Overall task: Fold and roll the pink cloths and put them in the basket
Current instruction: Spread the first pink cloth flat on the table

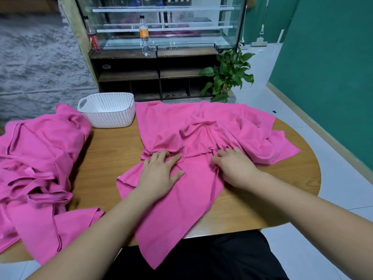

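Pink cloth (177,201) under hands: L hand (159,172), R hand (232,167) flat, unclenched, pressing it; basket (110,116) beyond left.

pink cloth (193,138) rumpled mid-table | pink pile (36,170) left | white basket (108,110) empty

- Left forearm (101,225), bare, reaches in from the lower left, angled toward the centre.
- Left hand (159,174) lies palm down on the pink cloth (187,199), fingers straight and spread, thumb out to the right.
- Right forearm (302,203), bare, comes in from the lower right.
- Right hand (234,168) rests palm down on the same cloth, knuckles raised, fingers slightly bent; whether they pinch fabric is unclear.
- The hands sit side by side, not touching.
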`<state>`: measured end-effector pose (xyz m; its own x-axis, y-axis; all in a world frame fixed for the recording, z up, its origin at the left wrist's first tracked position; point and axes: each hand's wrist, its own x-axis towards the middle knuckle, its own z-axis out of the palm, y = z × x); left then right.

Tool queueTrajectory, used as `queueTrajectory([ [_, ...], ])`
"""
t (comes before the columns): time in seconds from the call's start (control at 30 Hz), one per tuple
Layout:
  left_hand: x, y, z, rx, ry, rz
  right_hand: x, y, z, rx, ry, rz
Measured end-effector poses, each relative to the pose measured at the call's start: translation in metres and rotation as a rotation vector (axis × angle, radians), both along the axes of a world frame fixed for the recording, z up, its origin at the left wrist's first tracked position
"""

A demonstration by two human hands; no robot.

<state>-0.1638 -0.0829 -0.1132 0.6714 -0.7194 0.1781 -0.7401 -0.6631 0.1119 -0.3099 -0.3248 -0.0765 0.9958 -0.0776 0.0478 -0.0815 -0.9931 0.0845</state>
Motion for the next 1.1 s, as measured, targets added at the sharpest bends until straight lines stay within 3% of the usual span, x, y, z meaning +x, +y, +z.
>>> queueTrajectory([
  [0.27, 0.026, 0.016, 0.003, -0.008, 0.001, 0.100, -0.045, -0.038, 0.016, -0.006, 0.144, -0.191],
  [0.43, 0.028, 0.011, 0.016, -0.002, -0.077, 0.152, -0.069, -0.037, 0.044, 0.166, 0.532, -0.204],
  [0.6, 0.025, -0.005, 0.034, -0.154, -0.202, 0.062, -0.068, -0.024, 0.070, 0.342, 0.724, -0.123],
  [0.67, 0.022, -0.012, 0.041, -0.279, -0.202, 0.017, -0.058, -0.025, 0.078, 0.440, 0.610, -0.075],
  [0.73, 0.020, -0.021, 0.046, -0.351, -0.170, -0.020, -0.044, -0.028, 0.078, 0.549, 0.351, -0.084],
  [0.8, 0.020, -0.029, 0.045, -0.313, -0.139, -0.026, -0.028, -0.031, 0.069, 0.592, 0.037, -0.141],
  [0.87, 0.023, -0.036, 0.044, -0.260, -0.084, -0.011, -0.011, -0.036, 0.053, 0.510, -0.157, -0.181],
  [0.93, 0.029, -0.043, 0.046, -0.248, -0.079, 0.001, 0.005, -0.041, 0.036, 0.418, -0.176, -0.223],
  [1.1, 0.057, -0.063, 0.037, -0.117, -0.052, 0.071, 0.038, -0.046, -0.006, 0.228, -0.018, -0.331],
])
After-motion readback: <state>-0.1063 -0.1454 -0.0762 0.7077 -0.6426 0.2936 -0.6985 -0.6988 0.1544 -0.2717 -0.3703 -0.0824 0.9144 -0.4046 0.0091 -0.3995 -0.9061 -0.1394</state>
